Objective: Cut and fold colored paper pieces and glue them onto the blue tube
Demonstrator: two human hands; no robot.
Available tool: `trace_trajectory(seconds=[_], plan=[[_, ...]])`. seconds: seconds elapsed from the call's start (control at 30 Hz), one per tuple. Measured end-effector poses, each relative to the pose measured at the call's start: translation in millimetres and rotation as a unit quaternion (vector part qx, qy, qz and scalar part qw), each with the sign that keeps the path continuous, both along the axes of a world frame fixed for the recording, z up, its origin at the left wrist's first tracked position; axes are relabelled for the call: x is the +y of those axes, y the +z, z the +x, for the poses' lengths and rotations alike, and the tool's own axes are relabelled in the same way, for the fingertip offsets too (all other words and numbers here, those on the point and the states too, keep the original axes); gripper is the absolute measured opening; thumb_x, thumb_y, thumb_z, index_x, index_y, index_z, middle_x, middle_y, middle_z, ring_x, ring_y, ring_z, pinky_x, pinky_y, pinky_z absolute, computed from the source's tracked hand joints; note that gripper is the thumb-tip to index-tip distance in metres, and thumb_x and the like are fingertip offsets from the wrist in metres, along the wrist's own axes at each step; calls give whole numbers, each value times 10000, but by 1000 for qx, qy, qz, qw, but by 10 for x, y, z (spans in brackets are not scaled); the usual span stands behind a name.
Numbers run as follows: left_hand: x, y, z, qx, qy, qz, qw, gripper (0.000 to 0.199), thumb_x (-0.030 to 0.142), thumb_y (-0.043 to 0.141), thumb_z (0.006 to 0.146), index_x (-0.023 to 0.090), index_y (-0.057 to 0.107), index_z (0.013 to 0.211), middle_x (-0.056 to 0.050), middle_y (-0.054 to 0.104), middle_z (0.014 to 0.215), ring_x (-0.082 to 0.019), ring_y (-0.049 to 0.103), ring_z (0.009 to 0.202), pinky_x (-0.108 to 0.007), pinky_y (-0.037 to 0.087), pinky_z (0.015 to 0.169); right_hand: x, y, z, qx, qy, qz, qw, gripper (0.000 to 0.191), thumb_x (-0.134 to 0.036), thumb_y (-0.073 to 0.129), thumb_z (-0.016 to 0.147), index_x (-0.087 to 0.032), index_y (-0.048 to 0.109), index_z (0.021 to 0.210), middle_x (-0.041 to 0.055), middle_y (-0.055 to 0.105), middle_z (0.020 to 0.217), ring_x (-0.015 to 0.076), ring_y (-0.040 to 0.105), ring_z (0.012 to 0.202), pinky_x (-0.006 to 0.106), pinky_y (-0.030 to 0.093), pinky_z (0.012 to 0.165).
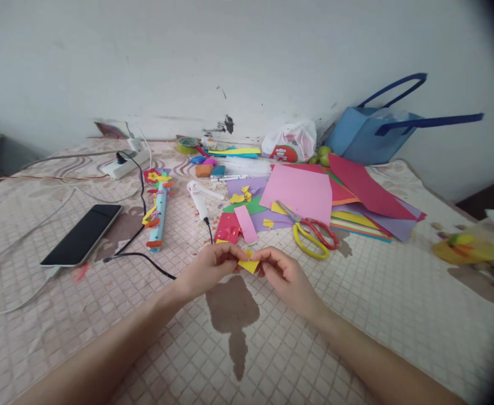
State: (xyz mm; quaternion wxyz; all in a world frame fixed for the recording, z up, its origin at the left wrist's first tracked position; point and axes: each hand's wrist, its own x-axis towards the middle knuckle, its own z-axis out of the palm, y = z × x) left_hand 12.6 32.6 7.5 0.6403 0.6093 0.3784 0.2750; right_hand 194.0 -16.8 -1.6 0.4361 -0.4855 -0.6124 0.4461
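A small piece of yellow paper (249,265) is pinched between both hands just in front of the craft papers. My left hand (212,267) grips its left edge with closed fingers, and my right hand (284,275) grips the right edge the same way. Beyond them lie a pink strip (245,223) and a red sheet with yellow scraps. Scissors (314,233) with yellow and red handles rest to the right, beside a large pink sheet (299,191). A white glue gun (198,201) lies behind my left hand.
On the left are a phone (83,236), cables, a power strip (126,163) and a decorated blue strip (159,216). Coloured sheets (368,188), a blue bag (362,135) and a plastic bag (291,140) stand at the back. A blurred yellow container (470,244) sits far right.
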Motion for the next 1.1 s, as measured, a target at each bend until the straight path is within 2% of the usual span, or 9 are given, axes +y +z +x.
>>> trace_trajectory(seconds=[0.1, 0.2, 0.43, 0.6, 0.7, 0.83, 0.93, 1.1], plan=[[-5, -6, -4, 2, -7, 45, 999, 236, 86, 552, 672, 159, 597, 892, -37, 636, 848, -145, 601, 790, -251, 472, 707, 0, 1, 0, -18, -13, 20, 1000, 174, -148, 446, 807, -212, 557, 926, 21, 610, 857, 143, 586, 786, 281, 468, 724], [-27, -18, 11, -13, 3, 104, 994, 220, 80, 574, 674, 162, 593, 877, -48, 625, 901, -150, 591, 840, -271, 469, 781, -5, 12, -5, -42, -26, 33, 998, 141, -156, 507, 792, -216, 564, 906, 25, 623, 888, 156, 589, 829, 288, 461, 755], [-64, 42, 40, -9, 29, 142, 989, 104, 226, 633, 734, 139, 595, 777, -46, 607, 782, -133, 569, 734, -256, 459, 703, -19, 13, -21, -51, -51, 58, 996, 32, -230, 556, 806, -215, 578, 824, 16, 610, 798, 151, 576, 746, 271, 454, 676], [-73, 22, 62, -54, 43, 92, 993, 127, 255, 631, 745, 139, 579, 745, -38, 611, 753, -127, 573, 718, -243, 456, 681, 3, -1, -39, 14, -43, 43, 998, 51, -258, 564, 808, -208, 556, 799, 15, 582, 820, 144, 563, 766, 261, 454, 691], [-81, -14, 80, -89, 54, 48, 993, 144, 257, 657, 721, 144, 567, 728, -25, 614, 741, -123, 582, 709, -238, 458, 676, 14, -9, -38, 36, -40, 10, 999, 75, -265, 559, 814, -200, 542, 782, 5, 565, 762, 131, 547, 704, 249, 446, 652], [-91, -35, 91, -98, 85, 2, 992, 164, 258, 676, 699, 134, 570, 720, -16, 620, 700, -114, 582, 671, -232, 453, 652, 16, -31, -49, 66, -14, -8, 998, 96, -276, 581, 802, -204, 538, 850, 5, 568, 782, 135, 546, 724, 256, 443, 666], [-93, -39, 93, -101, 90, 0, 991, 175, 256, 688, 685, 128, 573, 712, -12, 619, 673, -108, 578, 646, -228, 450, 634, 23, -49, -71, 72, -5, 4, 997, 118, -261, 612, 775, -204, 544, 854, 8, 569, 817, 139, 543, 753, 259, 438, 680], [-107, -44, 101, -97, 96, 6, 991, 182, 263, 697, 671, 131, 582, 719, -15, 636, 691, -117, 597, 657, -237, 462, 640, 41, -46, -88, 55, -29, -4, 998, 63, -238, 592, 779, -190, 554, 762, -3, 558, 727, 122, 514, 667, 243, 410, 613]])
